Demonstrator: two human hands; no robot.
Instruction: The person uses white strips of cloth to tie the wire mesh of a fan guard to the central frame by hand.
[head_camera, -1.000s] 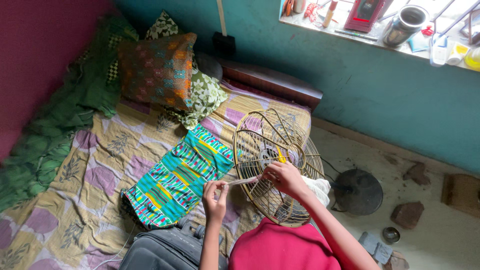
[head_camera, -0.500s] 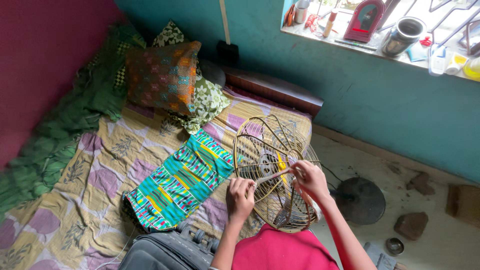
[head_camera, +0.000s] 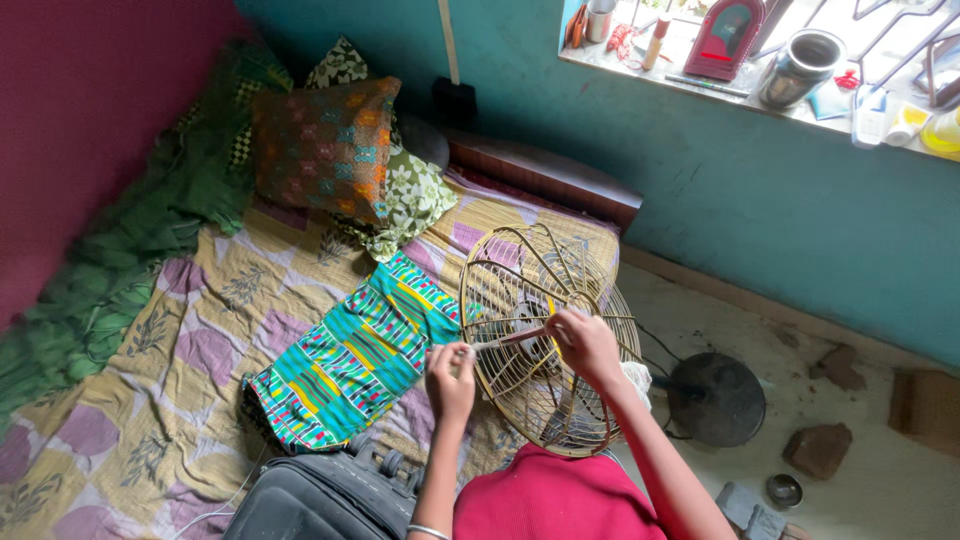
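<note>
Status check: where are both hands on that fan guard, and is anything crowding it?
Left hand pinching a thin rod's end at the wire fan guard rim. Right hand gripping the rod over the hub. Patterned cloth lies beside the guard, black suitcase close below.

Colours and patterns, bed and floor by the teal painted wall (head_camera: 760, 200).
The round wire fan guard (head_camera: 545, 340) is pale cream-tan; the round fan base (head_camera: 715, 398) on the floor is dark grey. The rectangular woven cloth (head_camera: 350, 360) carries turquoise, green, yellow and red stripes. The cotton bedsheet (head_camera: 170, 350) is yellowish with mauve blotches and dark leaf prints. The square cushion (head_camera: 320, 145) is brown-orange with teal and red motifs; the pillow beneath it (head_camera: 410, 200) is pale with green flowers. The crumpled blanket (head_camera: 120, 260) is green. The side wall (head_camera: 90, 110) is magenta. The soft suitcase (head_camera: 320, 500) is black. The person's garment (head_camera: 550, 500) is crimson.
</note>
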